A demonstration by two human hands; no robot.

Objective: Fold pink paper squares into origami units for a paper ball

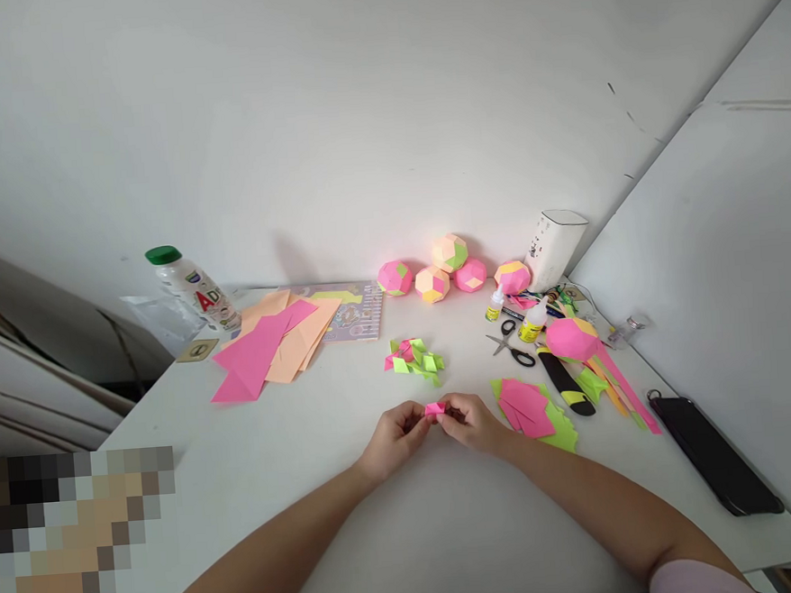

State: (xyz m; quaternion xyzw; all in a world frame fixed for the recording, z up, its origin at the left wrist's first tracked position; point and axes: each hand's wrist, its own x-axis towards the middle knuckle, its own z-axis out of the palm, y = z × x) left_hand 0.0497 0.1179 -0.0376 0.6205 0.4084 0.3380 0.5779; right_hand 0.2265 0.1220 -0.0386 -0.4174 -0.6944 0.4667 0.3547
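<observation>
A small folded pink paper piece [435, 409] is held between my two hands above the white table [300, 484]. My left hand [393, 437] pinches its left end, and my right hand [473, 424] pinches the right end. Just beyond my fingers lies a small pile of folded green and pink paper pieces [414, 358]. To the right of my right hand, pink paper sheets [526, 407] rest on green ones [562, 429]. Parts of my fingertips are hidden behind the paper and my hands.
Several paper balls [433, 284] sit along the wall. Scissors [511, 347], glue bottles [531, 322], a black-and-yellow cutter [565, 382] and a black phone [715, 455] lie on the right. Pink and peach sheets [264, 351], a notebook [362, 312] and a green-capped bottle [195, 288] are at left.
</observation>
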